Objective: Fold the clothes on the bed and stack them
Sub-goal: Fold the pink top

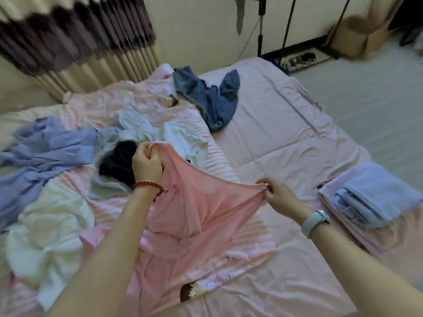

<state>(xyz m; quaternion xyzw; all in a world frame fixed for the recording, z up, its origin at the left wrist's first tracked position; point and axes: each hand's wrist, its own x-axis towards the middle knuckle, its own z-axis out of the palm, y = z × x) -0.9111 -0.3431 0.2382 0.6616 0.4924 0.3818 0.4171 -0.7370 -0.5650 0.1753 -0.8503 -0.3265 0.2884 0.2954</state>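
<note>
Both hands hold a pink garment [196, 209] up over the bed [274, 133]: the left hand [146, 163] grips one bunched corner, the right hand [278, 196] pinches the other, so the top edge sags between them and the rest trails onto the striped quilt [215, 156]. To the left lie a lavender piece [45, 147], white clothes [50, 227] and a dark item [120, 163], blurred, possibly shorts. Denim clothes [210, 97] sit farther off. A folded stack [373, 202] rests at the right.
</note>
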